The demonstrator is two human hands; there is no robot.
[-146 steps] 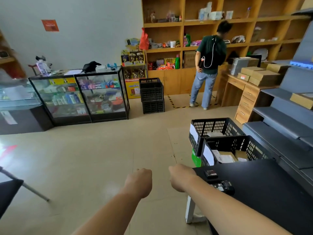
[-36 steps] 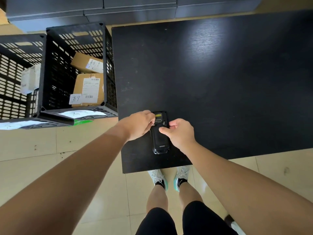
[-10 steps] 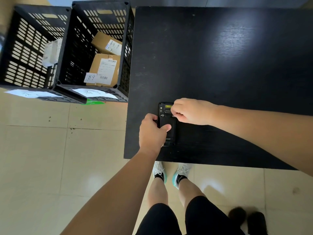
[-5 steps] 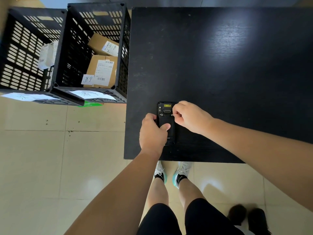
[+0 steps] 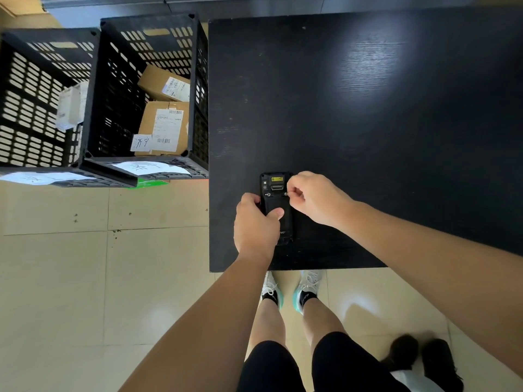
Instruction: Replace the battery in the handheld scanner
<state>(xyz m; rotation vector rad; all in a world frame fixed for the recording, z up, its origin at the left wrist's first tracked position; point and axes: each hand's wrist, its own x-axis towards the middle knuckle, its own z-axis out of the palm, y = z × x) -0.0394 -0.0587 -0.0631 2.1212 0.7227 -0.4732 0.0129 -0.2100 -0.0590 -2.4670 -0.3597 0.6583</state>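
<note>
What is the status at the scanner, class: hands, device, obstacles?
Left hand clamps scanner face-down on table. Right hand pinches right latch. Back cover on. Nothing in the way.

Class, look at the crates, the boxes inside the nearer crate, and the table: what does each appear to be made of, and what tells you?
Crates: likely moulded black plastic, matte, given the regular slotted walls.
Boxes: brown cardboard, dull, with white printed labels stuck on.
Table: seemingly black wood or wood-effect laminate; fine grain lines show in the soft sheen.
</note>
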